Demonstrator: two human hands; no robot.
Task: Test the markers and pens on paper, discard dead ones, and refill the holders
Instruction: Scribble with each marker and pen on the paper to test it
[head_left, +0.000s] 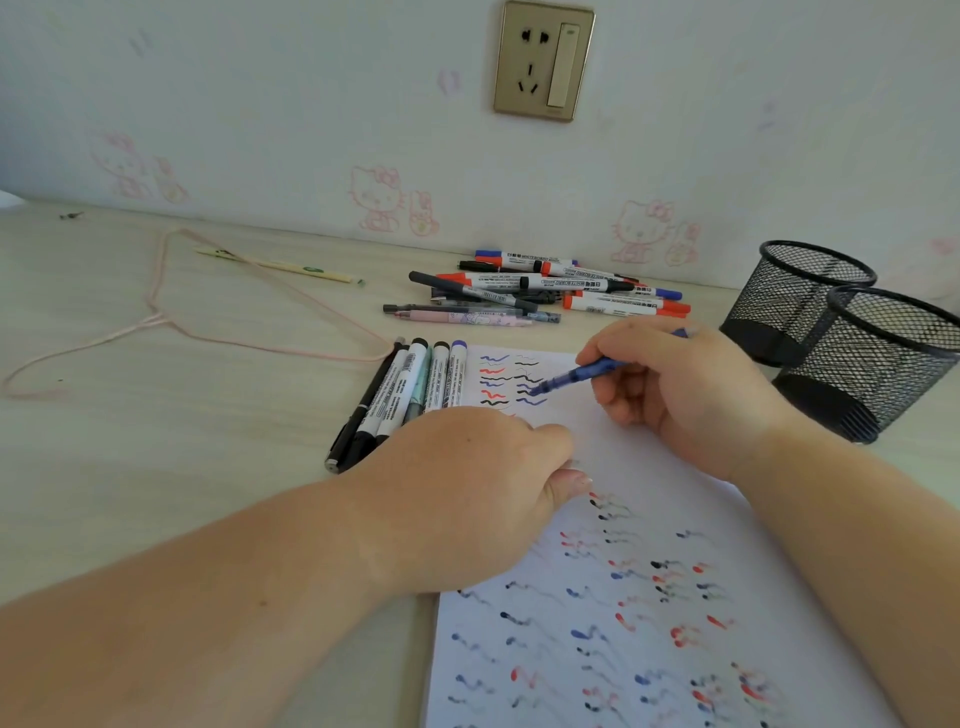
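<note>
The right hand (670, 384) pinches a translucent blue pen (576, 374) between thumb and fingers, its tip touching the white sheet of paper (613, 457) beside short wavy test strokes in blue, red and black. The left hand (478, 488) lies knuckles-up on the paper's left edge, fingers curled under with the thumb tucked against them; what it holds, if anything, cannot be told. Just left of the paper, a row of tested markers and pens (410, 389) lies side by side on the pale wood-grain surface (182, 441), their barrel print too small to read. Farther back, near the wall, sits a loose pile of markers and pens (535, 291) with red, blue and black caps; several barrels read "WHITEBOARD". Two black wire-mesh holders (852, 332) stand at the right, touching each other. A pink wire hanger (171, 322) lies to the left.
</note>
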